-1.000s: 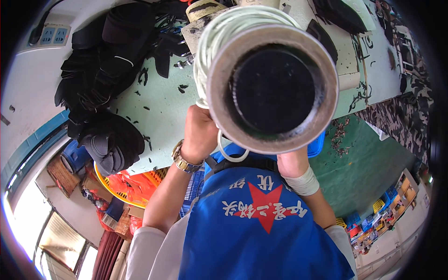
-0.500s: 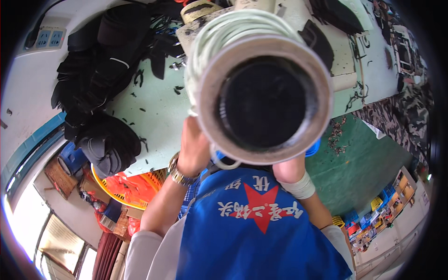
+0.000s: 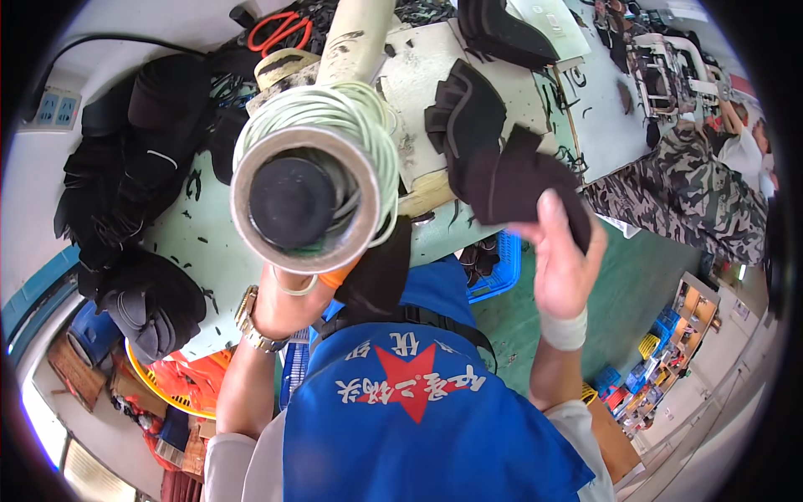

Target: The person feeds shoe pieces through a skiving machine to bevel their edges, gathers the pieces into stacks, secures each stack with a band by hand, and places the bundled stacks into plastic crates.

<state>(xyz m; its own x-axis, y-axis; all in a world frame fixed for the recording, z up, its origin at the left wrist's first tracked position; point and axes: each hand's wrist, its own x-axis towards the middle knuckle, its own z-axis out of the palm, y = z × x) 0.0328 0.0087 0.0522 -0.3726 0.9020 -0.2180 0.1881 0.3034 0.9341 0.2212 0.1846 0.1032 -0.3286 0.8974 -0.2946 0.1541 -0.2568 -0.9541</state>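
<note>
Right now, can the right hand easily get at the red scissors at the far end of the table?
Probably not: the right hand is shut on a black fabric piece, and the scissors lie far across the table, beyond the big thread spool.

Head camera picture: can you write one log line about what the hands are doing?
left hand: under thread spool | right hand: holding black fabric piece | table: black pieces

Your left hand (image 3: 288,301) sits low in the centre-left of the frame, forearm rising from the bottom edge, wrist bent back (fingers mostly hidden, so their grip cannot be told). Your right hand (image 3: 562,255), right of centre, is raised with fingers pinched closed, a white band at the wrist.
</note>
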